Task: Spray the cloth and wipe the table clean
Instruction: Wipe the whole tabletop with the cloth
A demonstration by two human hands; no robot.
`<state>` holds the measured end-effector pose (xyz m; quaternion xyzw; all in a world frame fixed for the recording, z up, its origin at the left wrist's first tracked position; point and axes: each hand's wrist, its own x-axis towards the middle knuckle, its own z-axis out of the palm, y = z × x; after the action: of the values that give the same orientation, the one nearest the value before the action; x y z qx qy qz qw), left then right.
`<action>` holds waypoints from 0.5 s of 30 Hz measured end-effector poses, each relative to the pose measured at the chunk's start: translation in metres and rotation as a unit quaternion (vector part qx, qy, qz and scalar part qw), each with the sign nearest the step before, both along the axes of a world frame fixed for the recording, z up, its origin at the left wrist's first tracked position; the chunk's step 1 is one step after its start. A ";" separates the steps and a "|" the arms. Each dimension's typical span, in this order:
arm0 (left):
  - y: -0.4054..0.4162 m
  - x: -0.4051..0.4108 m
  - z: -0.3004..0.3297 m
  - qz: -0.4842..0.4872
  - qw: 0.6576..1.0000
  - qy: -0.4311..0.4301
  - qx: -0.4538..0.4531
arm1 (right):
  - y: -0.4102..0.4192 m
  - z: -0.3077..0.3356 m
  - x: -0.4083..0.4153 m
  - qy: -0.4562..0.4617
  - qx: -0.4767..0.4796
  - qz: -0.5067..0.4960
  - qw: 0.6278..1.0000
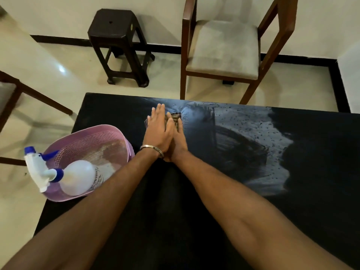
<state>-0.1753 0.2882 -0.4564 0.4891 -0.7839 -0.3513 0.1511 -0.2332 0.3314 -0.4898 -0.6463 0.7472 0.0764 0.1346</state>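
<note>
Both my hands lie flat on a small brownish cloth (175, 116) near the far edge of the black table (194, 201). My left hand (158, 129), with a metal bangle at the wrist, overlaps my right hand (178, 139), and both press down on the cloth, which is mostly hidden beneath them. To the right of the hands a wide wet, streaked patch (251, 145) with dark specks covers the table top. A white spray bottle (78, 177) with a blue and white trigger head lies on its side in a pink basket (124, 139) at the table's left edge.
A wooden chair (224, 47) with a grey cushion stands beyond the table's far edge. A dark plastic stool (116, 41) stands on the tiled floor to its left. Part of another chair (11, 94) shows at the far left.
</note>
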 end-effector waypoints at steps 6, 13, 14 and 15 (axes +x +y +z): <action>0.000 -0.029 -0.003 -0.057 0.998 -0.016 -0.012 | 0.022 -0.015 -0.127 -0.067 -0.057 -0.144 0.986; 0.019 -0.089 -0.014 -0.108 0.994 -0.018 -0.014 | 0.173 -0.022 -0.337 -0.001 -0.064 -0.401 0.914; 0.020 -0.095 -0.016 -0.111 0.994 -0.016 -0.012 | 0.196 -0.021 -0.354 0.001 -0.063 -0.437 0.897; 0.020 -0.100 -0.018 -0.112 0.994 -0.014 -0.010 | 0.216 -0.020 -0.367 0.002 -0.062 -0.466 0.883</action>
<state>-0.2749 0.3086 -0.4748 0.4016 -0.8394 -0.3510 0.1046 -0.6002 0.5473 -0.5103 -0.2306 0.9657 -0.0400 0.1125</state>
